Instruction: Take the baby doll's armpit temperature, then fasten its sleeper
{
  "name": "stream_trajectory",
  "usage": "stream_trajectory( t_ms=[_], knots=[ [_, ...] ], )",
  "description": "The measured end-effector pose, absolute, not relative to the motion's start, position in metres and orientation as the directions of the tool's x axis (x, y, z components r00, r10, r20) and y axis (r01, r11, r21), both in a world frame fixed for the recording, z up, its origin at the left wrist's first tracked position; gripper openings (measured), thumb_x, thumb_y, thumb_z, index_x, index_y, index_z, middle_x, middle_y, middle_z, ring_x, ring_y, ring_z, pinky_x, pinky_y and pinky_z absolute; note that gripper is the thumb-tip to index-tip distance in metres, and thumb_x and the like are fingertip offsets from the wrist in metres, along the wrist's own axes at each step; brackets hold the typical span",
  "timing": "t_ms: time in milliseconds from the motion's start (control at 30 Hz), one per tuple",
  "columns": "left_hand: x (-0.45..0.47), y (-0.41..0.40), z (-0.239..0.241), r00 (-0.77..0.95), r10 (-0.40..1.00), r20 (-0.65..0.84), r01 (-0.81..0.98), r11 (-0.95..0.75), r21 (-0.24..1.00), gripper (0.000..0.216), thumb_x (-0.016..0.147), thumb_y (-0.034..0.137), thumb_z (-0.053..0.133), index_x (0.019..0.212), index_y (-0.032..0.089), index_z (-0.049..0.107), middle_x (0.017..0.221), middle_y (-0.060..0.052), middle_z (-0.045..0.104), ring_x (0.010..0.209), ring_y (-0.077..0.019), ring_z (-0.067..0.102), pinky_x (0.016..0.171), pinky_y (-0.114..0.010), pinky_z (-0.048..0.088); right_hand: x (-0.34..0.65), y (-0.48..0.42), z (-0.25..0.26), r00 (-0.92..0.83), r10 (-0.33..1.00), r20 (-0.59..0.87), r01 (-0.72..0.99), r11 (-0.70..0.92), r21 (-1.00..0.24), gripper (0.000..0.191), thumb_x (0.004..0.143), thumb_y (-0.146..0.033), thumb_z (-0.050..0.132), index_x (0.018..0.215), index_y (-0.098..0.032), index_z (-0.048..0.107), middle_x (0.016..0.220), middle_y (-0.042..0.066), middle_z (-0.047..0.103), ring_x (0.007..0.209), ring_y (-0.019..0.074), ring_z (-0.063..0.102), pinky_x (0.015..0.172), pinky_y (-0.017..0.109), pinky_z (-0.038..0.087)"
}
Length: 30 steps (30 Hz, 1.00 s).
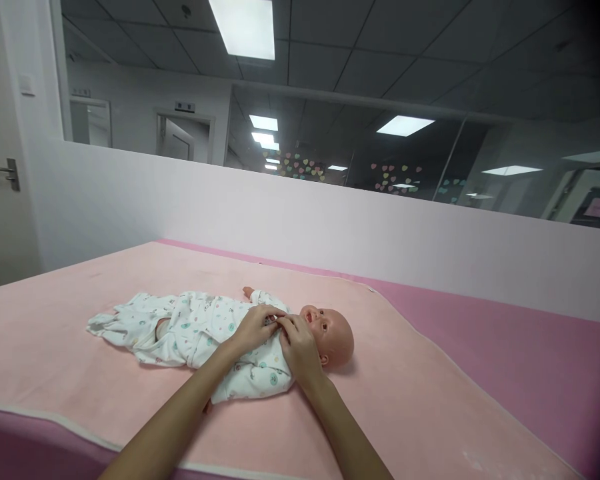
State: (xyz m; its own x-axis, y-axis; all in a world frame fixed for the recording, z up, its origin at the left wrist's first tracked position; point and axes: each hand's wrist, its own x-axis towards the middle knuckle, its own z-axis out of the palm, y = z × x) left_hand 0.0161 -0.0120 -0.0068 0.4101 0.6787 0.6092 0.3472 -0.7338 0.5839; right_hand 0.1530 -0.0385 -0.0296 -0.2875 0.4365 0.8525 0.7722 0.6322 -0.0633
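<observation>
A baby doll (339,337) lies on its back across the bed, head to the right and legs to the left. It wears white baby clothes (265,375) with small coloured prints. At the neckline, just below the doll's chin, my left hand (256,328) is closed with its fingertips pinching the cloth. My right hand (299,347) meets it there from the other side, fingers bent and closed on the same spot. The exact bit of fabric between the fingertips is hidden. One doll hand shows beyond the far sleeve, and the trouser legs lie loosely spread.
Under the doll is a pale pink sheet (430,393) over a darker pink mattress (530,353). A low white wall (330,220) with a window above borders the far side. On the left stands a door with a metal handle (11,172).
</observation>
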Motion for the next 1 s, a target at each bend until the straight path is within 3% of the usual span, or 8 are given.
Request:
stream_trajectory(
  t_ms=[200,333,667,1000],
  knots=[
    [0.0151,-0.0160,-0.0051,0.333,0.579,0.744,0.601,-0.739,0.306,0.007,0.075,0.019,0.055,0.075,0.020,0.062,0.077,-0.001,0.063,0.079,-0.0178,0.051,0.074,-0.032,0.036,0.1523,-0.0421,-0.0271,-0.277,0.450,0.849,0.753,0.650,-0.099,0.030,0.076,-0.001,0.038,0.094,-0.018,0.055,0.087,0.006,0.055,0.083,0.0169,0.050,0.075,0.030,0.045],
    [0.0151,-0.0153,-0.0064,0.326,0.502,0.801,0.658,-0.729,0.189,0.006,0.075,0.018,0.057,0.070,0.019,0.059,0.071,-0.001,0.061,0.074,-0.0167,0.050,0.070,-0.031,0.035,0.1525,-0.0428,-0.0267,-0.292,0.459,0.839,0.733,0.670,-0.112,0.030,0.077,-0.001,0.038,0.095,-0.018,0.055,0.088,0.006,0.055,0.084,0.0170,0.050,0.076,0.031,0.044],
    [0.0135,-0.0113,-0.0084,0.481,0.483,0.732,0.604,-0.788,0.123,0.012,0.079,0.020,0.054,0.074,0.019,0.065,0.077,-0.002,0.065,0.079,-0.0167,0.050,0.074,-0.032,0.035,0.1524,-0.0435,-0.0252,-0.276,0.469,0.839,0.722,0.677,-0.140,0.027,0.076,0.000,0.037,0.085,-0.018,0.056,0.086,0.006,0.054,0.082,0.0167,0.049,0.074,0.031,0.044],
    [0.0150,-0.0096,-0.0110,0.467,0.414,0.781,0.581,-0.810,0.081,0.020,0.079,0.020,0.053,0.063,0.020,0.065,0.079,-0.001,0.065,0.075,-0.0147,0.051,0.072,-0.031,0.037,0.1512,-0.0453,-0.0244,-0.244,0.492,0.836,0.707,0.680,-0.194,0.026,0.069,0.003,0.035,0.074,-0.018,0.051,0.086,0.006,0.052,0.082,0.0165,0.048,0.074,0.030,0.043]
  ],
)
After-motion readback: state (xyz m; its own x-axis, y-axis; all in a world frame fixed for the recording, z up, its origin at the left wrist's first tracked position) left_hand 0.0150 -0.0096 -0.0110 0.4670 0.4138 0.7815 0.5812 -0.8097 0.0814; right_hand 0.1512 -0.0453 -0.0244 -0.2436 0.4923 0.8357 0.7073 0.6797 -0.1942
